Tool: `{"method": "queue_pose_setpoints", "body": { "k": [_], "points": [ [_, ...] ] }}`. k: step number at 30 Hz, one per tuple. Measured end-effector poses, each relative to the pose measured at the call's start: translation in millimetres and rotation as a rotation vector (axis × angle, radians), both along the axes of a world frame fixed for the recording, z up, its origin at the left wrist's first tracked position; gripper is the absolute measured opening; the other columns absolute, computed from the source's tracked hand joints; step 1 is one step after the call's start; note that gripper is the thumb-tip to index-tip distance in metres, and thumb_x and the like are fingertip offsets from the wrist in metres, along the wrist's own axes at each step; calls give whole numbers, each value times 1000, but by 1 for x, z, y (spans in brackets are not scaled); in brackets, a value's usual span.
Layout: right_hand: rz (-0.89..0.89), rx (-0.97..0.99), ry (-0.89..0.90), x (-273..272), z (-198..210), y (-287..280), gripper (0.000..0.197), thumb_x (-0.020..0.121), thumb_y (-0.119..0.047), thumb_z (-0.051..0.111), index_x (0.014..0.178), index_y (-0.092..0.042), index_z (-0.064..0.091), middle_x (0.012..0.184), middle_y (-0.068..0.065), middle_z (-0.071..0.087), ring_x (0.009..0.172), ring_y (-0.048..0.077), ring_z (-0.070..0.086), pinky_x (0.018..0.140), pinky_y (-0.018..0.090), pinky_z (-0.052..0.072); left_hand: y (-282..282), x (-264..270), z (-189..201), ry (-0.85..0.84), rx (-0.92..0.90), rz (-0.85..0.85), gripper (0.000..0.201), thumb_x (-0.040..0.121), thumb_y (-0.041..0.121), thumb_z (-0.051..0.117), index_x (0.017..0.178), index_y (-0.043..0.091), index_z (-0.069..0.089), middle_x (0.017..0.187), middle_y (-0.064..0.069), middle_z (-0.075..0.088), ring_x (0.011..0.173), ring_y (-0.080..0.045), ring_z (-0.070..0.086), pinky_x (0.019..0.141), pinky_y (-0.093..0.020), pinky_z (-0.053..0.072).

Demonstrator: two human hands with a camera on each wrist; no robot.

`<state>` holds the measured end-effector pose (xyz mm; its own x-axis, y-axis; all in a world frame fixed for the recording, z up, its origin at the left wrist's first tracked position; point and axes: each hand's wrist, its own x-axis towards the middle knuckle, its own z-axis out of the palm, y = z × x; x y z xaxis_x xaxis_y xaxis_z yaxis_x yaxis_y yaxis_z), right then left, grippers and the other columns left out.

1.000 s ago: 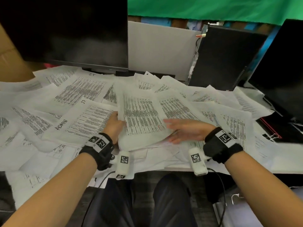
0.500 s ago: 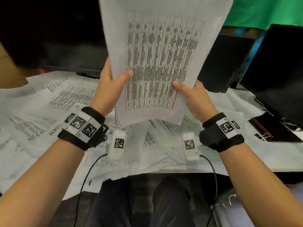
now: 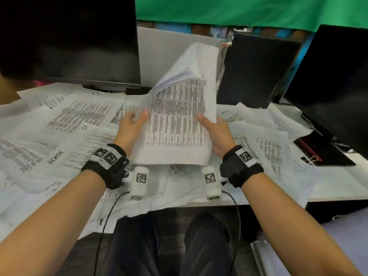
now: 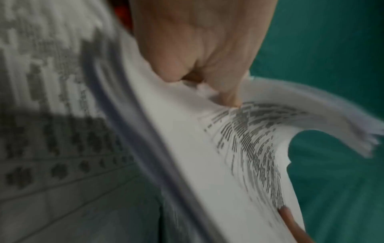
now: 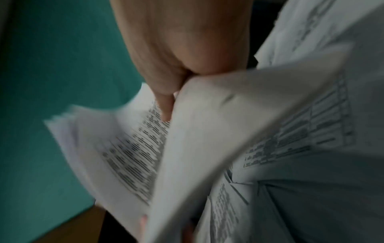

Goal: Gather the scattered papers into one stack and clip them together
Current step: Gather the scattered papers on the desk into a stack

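Sheaf of printed papers (image 3: 177,124) now lower than half a second ago: then raised upright before the dark monitor (image 3: 69,36), now dropped back with its bottom edge close over the counter (image 3: 334,196), top drooping away, left edge fanned open. Clamped from both sides: left hand (image 3: 131,126) with its grip pinched on the left edge, thumb on the front; right hand (image 3: 217,132) with its grip closed on the right edge, thumb likewise on the print. Same pinch in both wrist views, blurred by motion.

Probably a jogging stroke, to square the edges against the counter. Only a part of the gathering done: loose sheets (image 3: 79,116) scattered to either side, many overlapping, well apart from the sheaf. Clipping not yet begun; what looks like a wire binder clip (image 3: 311,158) lying on a dark folder (image 3: 326,154) far right, untouched.

No tray or bin in sight. Brown cardboard (image 3: 8,90) at the left edge, perhaps a box; contents hidden.
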<state>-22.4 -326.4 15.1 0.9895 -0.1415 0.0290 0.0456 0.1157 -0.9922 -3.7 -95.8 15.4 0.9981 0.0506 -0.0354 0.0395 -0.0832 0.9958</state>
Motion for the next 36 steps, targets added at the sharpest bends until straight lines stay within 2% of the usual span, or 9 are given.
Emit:
{"method": "queue_pose_setpoints", "body": {
  "k": [4, 10, 14, 17, 23, 25, 28, 34, 36],
  "points": [
    [76, -133, 251, 16, -6, -12, 41, 97, -35, 57, 125, -7, 60, 116, 11, 70, 105, 27, 69, 85, 39, 58, -5, -6, -27, 153, 164, -164, 44, 93, 34, 56, 133, 15, 51, 123, 3, 60, 105, -19, 59, 78, -28, 52],
    [-273, -892, 548, 40, -36, -89, 71, 73, -52, 66, 122, 0, 59, 120, 11, 63, 114, 33, 59, 100, 39, 47, 1, -9, -55, 291, 256, -99, 46, 97, 30, 52, 136, 7, 47, 121, -11, 62, 107, -29, 59, 94, -44, 49],
    [-113, -1113, 627, 36, -39, -97, 70, 79, -39, 74, 132, 0, 50, 132, 16, 56, 120, 34, 55, 93, 33, 49, 8, -7, -60, 314, 46, -171, 29, 95, 10, 55, 121, -1, 55, 108, -18, 66, 84, -23, 65, 68, -34, 53],
    [-196, -1033, 462, 38, -32, -98, 56, 90, -22, 66, 139, 0, 47, 140, 18, 51, 126, 34, 52, 98, 34, 45, 11, -4, -66, 298, 58, -114, 25, 96, 5, 51, 119, -4, 56, 107, -17, 66, 95, -32, 65, 80, -40, 52],
    [-729, -711, -67, 25, 19, -95, 27, 102, -22, 46, 115, 0, 54, 108, 13, 59, 96, 24, 56, 86, 36, 48, 8, -1, -70, 311, 115, -62, 26, 101, 19, 43, 115, 3, 58, 110, -14, 66, 102, -31, 62, 94, -47, 48],
    [-652, -537, -47, 22, 24, -85, 28, 102, -23, 46, 117, -1, 54, 109, 11, 59, 102, 25, 58, 88, 33, 52, 7, 0, -71, 313, 138, -39, 37, 101, 25, 41, 123, 0, 54, 121, -14, 61, 110, -31, 58, 100, -48, 44],
    [-353, -254, 198, 13, 10, -56, 24, 102, -22, 49, 122, -9, 55, 107, 8, 65, 82, 21, 62, 48, 21, 50, 4, -1, -68, 331, 95, -17, 41, 102, 28, 38, 132, 1, 48, 126, -9, 55, 115, -28, 53, 101, -38, 40],
    [-28, -256, 481, 5, -46, -7, 12, 100, -16, 53, 105, -6, 57, 84, 7, 61, 63, 19, 57, 34, 18, 42, 6, -4, -64, 379, -214, -74, 63, 97, 57, 28, 137, 13, 48, 138, -12, 52, 117, -27, 56, 99, -41, 44],
    [-1, -286, 538, 6, -59, 5, 27, 98, -20, 57, 115, 0, 55, 89, 8, 61, 67, 21, 57, 32, 18, 41, 5, -8, -62, 380, -74, -104, 68, 93, 62, 36, 145, 18, 37, 150, -7, 37, 131, -26, 44, 107, -47, 31]
  ]
}}
